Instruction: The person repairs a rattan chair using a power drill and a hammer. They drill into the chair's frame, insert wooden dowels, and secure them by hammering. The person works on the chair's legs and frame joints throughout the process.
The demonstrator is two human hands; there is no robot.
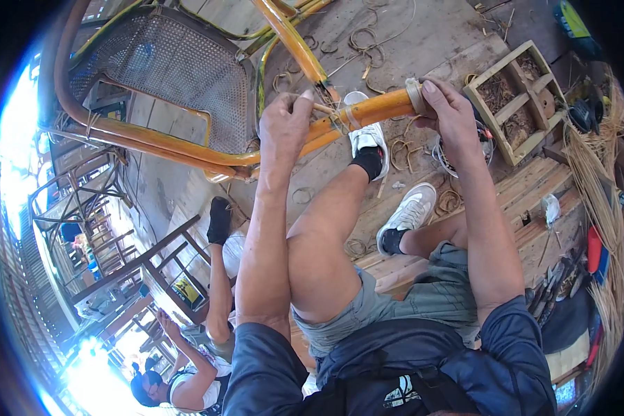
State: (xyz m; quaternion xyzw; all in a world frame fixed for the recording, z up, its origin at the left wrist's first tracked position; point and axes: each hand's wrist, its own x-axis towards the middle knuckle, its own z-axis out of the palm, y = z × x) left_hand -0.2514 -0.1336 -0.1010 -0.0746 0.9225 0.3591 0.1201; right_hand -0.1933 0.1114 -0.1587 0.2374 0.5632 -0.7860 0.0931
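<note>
the left hand [284, 128] is closed in a pinch on a thin cane strip [324, 109] right where it meets the orange rattan pole [374, 109], fingers curled down over the pole's joint. the right hand [451, 111] is wrapped around the pole's far right end, thumb pressed on its pale bound tip [414, 93]. the pole belongs to a chair frame [187, 156] with a woven cane seat [166, 66] lying far left. below the hands are the person's bare knees and white shoes [409, 211]. a wooden crate [513, 104] sits to the right, loose cane strands [596, 180] beside it. another person [201, 347] sits at near left.
</note>
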